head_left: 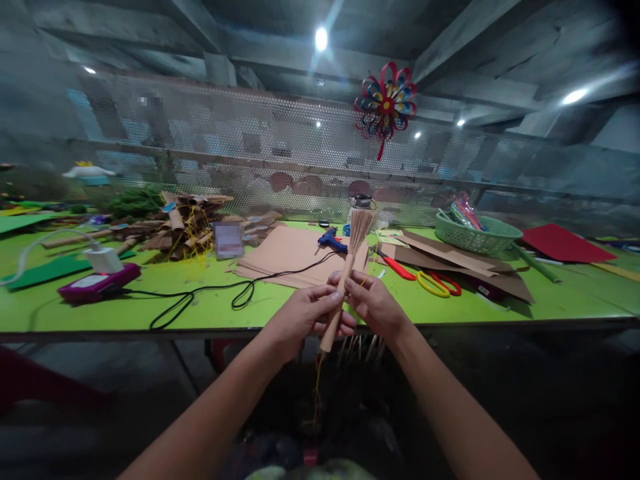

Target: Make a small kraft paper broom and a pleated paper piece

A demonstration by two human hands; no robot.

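Over the table's front edge I hold a small brown paper broom [358, 235], tilted with its fringed head up and away. Its rolled handle points down toward me. My left hand [305, 312] is closed around the handle. My right hand [376, 303] is closed at the neck, where a bit of yellow string shows by the fingertips; whether they pinch the string or the broom is hard to make out. A length of yellow string [318, 387] dangles from the handle's lower end. Behind the hands lies a stack of brown paper sheets [277, 250].
On the green table [200, 313] lie a blue glue gun [332, 240], red-handled scissors [399, 268], yellow-and-red-handled scissors [433, 285] and cardboard pieces [450, 253]. A green basket [477, 237] stands right. A purple power strip [100, 283] with a black cord and a pile of brown paper rolls [185, 223] are left.
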